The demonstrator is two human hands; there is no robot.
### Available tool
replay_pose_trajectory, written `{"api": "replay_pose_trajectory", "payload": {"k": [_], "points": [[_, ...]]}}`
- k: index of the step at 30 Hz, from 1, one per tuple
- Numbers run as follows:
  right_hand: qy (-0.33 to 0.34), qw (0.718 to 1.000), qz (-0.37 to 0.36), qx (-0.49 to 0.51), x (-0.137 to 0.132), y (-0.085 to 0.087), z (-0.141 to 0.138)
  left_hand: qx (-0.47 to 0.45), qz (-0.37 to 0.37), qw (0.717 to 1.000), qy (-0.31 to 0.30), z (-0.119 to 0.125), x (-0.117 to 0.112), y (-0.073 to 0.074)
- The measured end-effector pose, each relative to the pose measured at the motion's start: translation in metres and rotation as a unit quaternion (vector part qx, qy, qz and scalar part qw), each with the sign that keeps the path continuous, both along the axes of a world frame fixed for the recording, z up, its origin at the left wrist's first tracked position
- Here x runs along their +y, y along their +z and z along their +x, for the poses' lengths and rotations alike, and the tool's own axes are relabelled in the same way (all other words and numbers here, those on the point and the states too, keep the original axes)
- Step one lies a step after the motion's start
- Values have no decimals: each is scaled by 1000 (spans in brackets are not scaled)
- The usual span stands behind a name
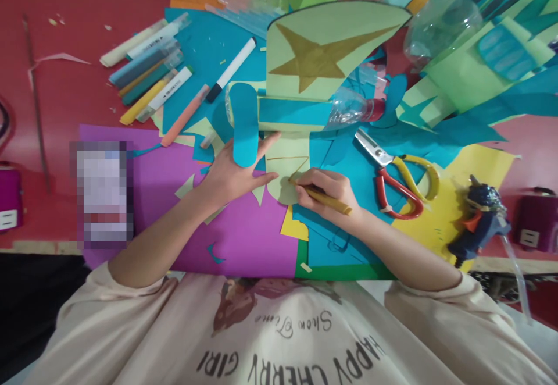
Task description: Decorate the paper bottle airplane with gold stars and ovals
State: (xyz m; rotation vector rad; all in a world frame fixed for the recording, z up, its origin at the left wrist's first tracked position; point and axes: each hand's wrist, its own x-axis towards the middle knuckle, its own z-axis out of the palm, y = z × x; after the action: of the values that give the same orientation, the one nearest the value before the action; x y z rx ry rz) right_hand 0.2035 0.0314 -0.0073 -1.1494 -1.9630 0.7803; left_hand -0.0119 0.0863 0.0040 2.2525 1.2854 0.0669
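My right hand [329,193] is closed around a brown marker [326,200], its tip touching a pale green paper piece [285,170]. Brown lines meeting at an angle are drawn on that piece. With fingers spread, my left hand [233,170] lies flat at the piece's left edge. A blue paper strip with a rounded end [245,129] overlaps the back of this hand. Just beyond, a clear plastic bottle [349,107] lies wrapped in a blue band [294,113]. A pale green fin shape [335,36] bearing a brown star [309,56] stands out from it.
Scissors with red and yellow handles [394,175] lie right of my right hand. A dark blue glue gun [479,222] is farther right. Several markers [148,65] are at the back left, near a blurred phone [102,193]. Another decorated green bottle [471,71] lies at the back right.
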Motion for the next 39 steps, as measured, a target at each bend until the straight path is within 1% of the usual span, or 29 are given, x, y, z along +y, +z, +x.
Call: {"api": "replay_pose_trajectory", "payload": {"k": [2, 6, 10, 15, 21, 24, 26, 28, 30, 32, 34, 36, 39], "points": [[9, 1000, 7, 7, -1, -1, -1, 2, 1, 1000, -3, 0, 0, 1], [26, 999, 20, -16, -3, 0, -2, 2, 3, 1000, -5, 0, 0, 0], [44, 998, 45, -21, -4, 3, -5, 15, 2, 1000, -8, 0, 0, -1], [76, 995, 56, -27, -5, 7, -6, 28, 0, 1000, -6, 1, 0, 1], [99, 991, 87, -31, -6, 5, -9, 31, 9, 999, -16, 1, 0, 2], [110, 990, 81, -27, -7, 4, -9, 38, 2, 999, -11, 2, 1, 2], [116, 992, 49, 3, -5, 6, -8, 42, -6, 999, -4, 3, 1, 4], [91, 994, -4, 63, -2, 8, -4, 41, -14, 999, 0, 4, 1, 5], [28, 990, -53, 127, 3, 9, 1, 38, -19, 999, 5, 4, 1, 6], [-42, 980, -80, 175, 9, 8, 7, 40, -23, 999, 8, 4, 1, 7], [-86, 970, -103, 203, 15, 6, 12, 42, -26, 999, 9, 4, 1, 6], [-101, 965, -125, 208, 20, 5, 14, 39, -25, 999, 7, 3, 0, 4], [-99, 961, -145, 213, 25, 3, 15, 25, -16, 1000, 1, 1, 0, 2]]}}
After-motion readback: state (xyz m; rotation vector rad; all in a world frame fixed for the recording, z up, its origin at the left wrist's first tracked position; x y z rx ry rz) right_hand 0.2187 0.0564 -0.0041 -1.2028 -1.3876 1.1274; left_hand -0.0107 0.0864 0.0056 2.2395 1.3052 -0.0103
